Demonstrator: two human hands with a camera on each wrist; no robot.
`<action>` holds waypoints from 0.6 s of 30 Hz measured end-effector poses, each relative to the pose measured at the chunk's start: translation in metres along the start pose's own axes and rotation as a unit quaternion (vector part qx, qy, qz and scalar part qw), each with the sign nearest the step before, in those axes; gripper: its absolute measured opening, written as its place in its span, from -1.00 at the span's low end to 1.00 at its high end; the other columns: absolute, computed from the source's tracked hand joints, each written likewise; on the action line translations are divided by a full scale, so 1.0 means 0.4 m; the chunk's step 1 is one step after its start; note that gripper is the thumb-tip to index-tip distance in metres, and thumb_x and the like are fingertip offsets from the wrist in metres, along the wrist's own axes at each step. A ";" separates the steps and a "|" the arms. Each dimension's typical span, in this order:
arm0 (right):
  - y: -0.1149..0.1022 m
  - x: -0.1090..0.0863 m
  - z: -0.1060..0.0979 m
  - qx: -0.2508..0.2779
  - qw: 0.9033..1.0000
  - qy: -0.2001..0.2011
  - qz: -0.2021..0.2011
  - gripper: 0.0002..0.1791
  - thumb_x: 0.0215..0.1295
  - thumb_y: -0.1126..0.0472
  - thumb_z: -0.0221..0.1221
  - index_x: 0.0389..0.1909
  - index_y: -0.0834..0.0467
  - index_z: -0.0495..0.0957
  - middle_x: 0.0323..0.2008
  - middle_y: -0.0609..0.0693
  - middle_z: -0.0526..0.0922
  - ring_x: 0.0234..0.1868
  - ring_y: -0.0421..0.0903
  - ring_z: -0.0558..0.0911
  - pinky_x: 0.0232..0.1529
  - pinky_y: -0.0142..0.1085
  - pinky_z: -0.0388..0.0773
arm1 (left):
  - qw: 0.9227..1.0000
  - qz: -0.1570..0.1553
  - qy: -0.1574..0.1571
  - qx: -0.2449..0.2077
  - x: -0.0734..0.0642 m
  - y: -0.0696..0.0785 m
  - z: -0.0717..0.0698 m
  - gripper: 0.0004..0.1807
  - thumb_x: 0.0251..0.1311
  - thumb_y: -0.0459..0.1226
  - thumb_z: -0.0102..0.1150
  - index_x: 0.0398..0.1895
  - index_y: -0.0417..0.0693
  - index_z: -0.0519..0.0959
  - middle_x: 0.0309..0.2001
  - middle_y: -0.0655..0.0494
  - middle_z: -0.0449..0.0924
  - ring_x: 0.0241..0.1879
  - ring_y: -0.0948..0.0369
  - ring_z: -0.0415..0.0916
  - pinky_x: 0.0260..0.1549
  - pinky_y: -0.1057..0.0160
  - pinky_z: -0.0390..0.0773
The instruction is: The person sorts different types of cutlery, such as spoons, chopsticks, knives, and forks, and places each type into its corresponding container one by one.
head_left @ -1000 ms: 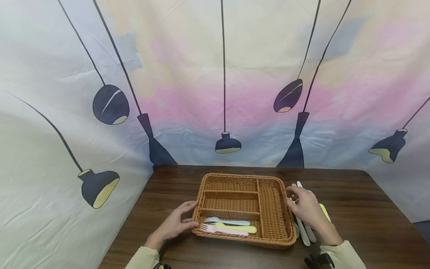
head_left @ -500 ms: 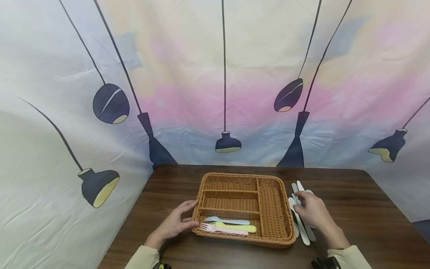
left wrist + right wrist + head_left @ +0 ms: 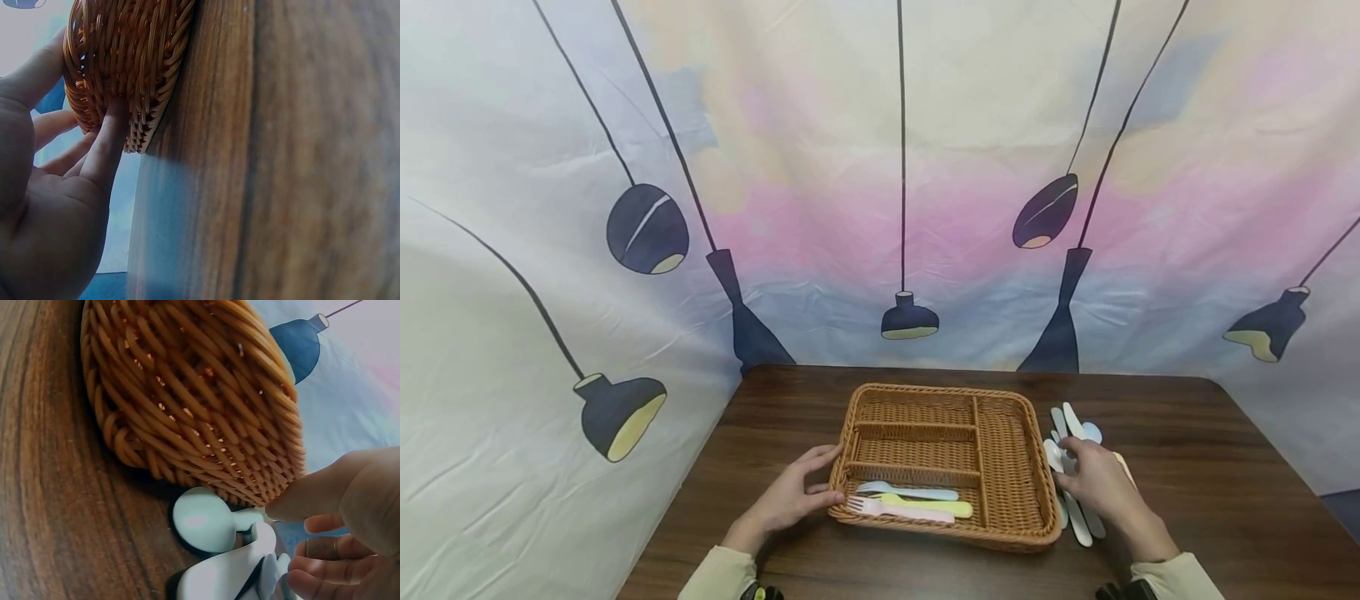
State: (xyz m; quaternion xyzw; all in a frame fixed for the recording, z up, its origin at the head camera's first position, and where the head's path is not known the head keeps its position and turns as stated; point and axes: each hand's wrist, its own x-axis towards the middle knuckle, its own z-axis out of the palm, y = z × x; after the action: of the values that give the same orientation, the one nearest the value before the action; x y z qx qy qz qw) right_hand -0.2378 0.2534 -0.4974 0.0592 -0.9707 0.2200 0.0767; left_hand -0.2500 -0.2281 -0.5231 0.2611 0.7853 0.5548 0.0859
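Note:
A brown wicker basket (image 3: 1006, 467) with several compartments sits on the table. Its front left compartment holds a pale blue fork (image 3: 917, 492), a yellow fork (image 3: 951, 507) and a pink fork (image 3: 902, 511). My left hand (image 3: 792, 493) touches the basket's left side near the front corner; the left wrist view shows its fingers (image 3: 106, 147) against the wicker wall. To the basket's right, my right hand (image 3: 1101, 479) is over a pile of cutlery, its fingers loosely bent. In the right wrist view, nothing shows between them; a pale spoon (image 3: 203, 519) lies nearby. The hand hides part of the pile.
Pale knives (image 3: 1072, 419) and spoons lie loosely crossed along the basket's right side. A blue rounded end (image 3: 1092, 432) and a yellow piece (image 3: 1124, 467) show past the right hand. The dark wooden table (image 3: 1217, 483) meets a cloth backdrop (image 3: 820, 325) printed with lamps.
My right hand has moved away from the basket's right rim, to the right over the cutlery, then slightly down. The left hand, basket and forks look the same.

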 end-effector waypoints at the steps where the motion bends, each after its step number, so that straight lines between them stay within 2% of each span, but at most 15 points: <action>1: 0.001 0.001 0.003 0.002 1.000 -0.002 0.001 -0.49 -0.05 0.25 0.40 -0.06 0.39 0.55 -0.35 0.13 0.60 -0.40 -0.06 0.56 -0.55 -0.24 0.53 | 1.000 0.000 0.000 0.000 0.000 0.000 0.000 -0.13 0.10 -0.25 0.40 0.43 -0.34 0.19 0.38 -0.33 0.12 0.24 -0.28 0.32 0.10 0.26 0.60; 7: -0.002 0.002 0.013 -0.001 1.000 -0.018 0.025 -0.48 -0.04 0.26 0.42 -0.04 0.40 0.53 -0.23 0.26 0.62 -0.31 0.03 0.61 -0.46 -0.17 0.64 | 1.000 0.002 -0.001 -0.001 -0.002 -0.001 0.000 -0.13 0.10 -0.27 0.40 0.43 -0.34 0.18 0.38 -0.34 0.12 0.25 -0.29 0.30 0.10 0.27 0.60; 18: -0.002 0.001 0.027 -0.022 0.999 -0.018 0.029 -0.48 -0.05 0.25 0.43 -0.04 0.38 0.55 -0.18 0.30 0.61 -0.29 0.04 0.59 -0.44 -0.11 0.62 | 1.000 0.000 -0.002 -0.004 -0.003 0.004 0.002 -0.13 0.11 -0.27 0.40 0.42 -0.37 0.18 0.38 -0.35 0.10 0.23 -0.29 0.33 0.10 0.28 0.61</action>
State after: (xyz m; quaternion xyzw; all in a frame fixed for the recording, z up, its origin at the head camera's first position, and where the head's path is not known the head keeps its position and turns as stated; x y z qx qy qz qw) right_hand -0.2392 0.2480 -0.5066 0.0335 -0.9778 0.1994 0.0540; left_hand -0.2482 -0.2277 -0.5221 0.2619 0.7827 0.5577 0.0880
